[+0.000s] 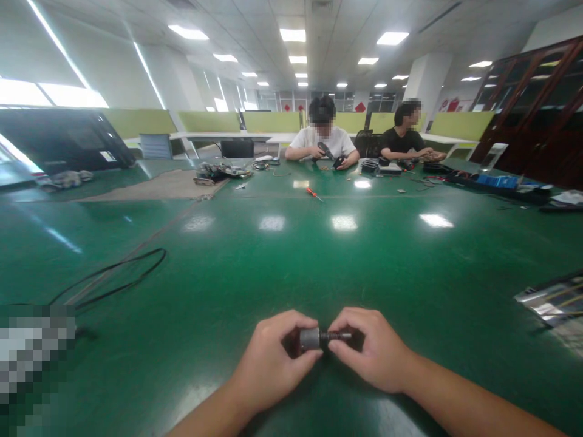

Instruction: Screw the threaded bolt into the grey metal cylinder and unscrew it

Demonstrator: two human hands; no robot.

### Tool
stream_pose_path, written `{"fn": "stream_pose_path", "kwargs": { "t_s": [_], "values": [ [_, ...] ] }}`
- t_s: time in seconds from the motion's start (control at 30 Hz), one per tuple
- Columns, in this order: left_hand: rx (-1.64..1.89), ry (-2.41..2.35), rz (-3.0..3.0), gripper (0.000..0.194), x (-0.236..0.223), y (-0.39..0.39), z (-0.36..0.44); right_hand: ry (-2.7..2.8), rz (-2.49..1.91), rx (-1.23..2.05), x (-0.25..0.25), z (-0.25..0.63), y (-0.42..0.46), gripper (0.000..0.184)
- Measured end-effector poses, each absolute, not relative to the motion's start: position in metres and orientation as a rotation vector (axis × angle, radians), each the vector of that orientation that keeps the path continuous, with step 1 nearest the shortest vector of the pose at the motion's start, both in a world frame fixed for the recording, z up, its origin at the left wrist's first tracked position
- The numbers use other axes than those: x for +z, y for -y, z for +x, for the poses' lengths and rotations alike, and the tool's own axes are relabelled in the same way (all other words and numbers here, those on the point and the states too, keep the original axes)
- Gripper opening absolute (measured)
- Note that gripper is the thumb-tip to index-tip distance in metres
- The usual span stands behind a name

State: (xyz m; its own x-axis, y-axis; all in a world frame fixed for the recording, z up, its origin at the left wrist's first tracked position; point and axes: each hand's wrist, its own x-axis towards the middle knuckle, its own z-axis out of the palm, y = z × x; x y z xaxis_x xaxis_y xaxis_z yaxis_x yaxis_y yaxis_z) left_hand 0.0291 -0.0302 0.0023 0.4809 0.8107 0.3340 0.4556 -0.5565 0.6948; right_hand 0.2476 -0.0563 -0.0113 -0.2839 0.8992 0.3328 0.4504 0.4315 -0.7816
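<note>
A small metal part (pixel 311 338) sits between the left hand (pixel 272 349) and the right hand (pixel 377 349) over a green table (pixel 291 261), its long axis running left to right. The left pinches the thick cylinder end, the right the thin shaft, neither hand nearer. Beyond lies an orange screwdriver (pixel 312 193); farther, a co-worker (pixel 340 143) in white.
</note>
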Motion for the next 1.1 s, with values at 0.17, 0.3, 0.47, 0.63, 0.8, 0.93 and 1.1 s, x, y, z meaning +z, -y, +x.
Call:
{"fn": "stream_pose_path", "kwargs": {
  "t_s": [0.17,0.3,0.47,0.63,0.8,0.93,1.1],
  "values": [
    [0.894,-1.04,2.194,0.023,0.002,0.0296,0.0285,1.901,-1.147,0.714,-0.0094,0.2486,0.0578,0.007],
    [0.892,-1.028,2.199,0.023,0.0025,0.0288,0.0291,1.905,-1.144,0.718,-0.0083,0.2489,0.0584,0.006],
    [0.891,-1.015,2.204,0.024,0.0008,0.0291,0.0274,1.904,-1.145,0.708,-0.0063,0.2477,0.0577,0.006],
    [0.897,-1.011,2.207,0.023,0.0006,0.0304,0.0266,1.905,-1.145,0.696,-0.0069,0.2479,0.0573,0.006],
    [0.919,-0.994,2.204,0.024,0.0022,0.0303,0.0279,1.91,-1.148,0.711,-0.0075,0.2486,0.0576,0.005],
    [0.942,-0.974,2.208,0.023,0.0055,0.0301,0.0295,1.907,-1.16,0.714,-0.0062,0.2489,0.0586,0.004],
    [0.947,-0.973,2.213,0.022,0.0057,0.03,0.0297,1.903,-1.163,0.714,-0.0062,0.2493,0.0584,0.005]
  ]
}}
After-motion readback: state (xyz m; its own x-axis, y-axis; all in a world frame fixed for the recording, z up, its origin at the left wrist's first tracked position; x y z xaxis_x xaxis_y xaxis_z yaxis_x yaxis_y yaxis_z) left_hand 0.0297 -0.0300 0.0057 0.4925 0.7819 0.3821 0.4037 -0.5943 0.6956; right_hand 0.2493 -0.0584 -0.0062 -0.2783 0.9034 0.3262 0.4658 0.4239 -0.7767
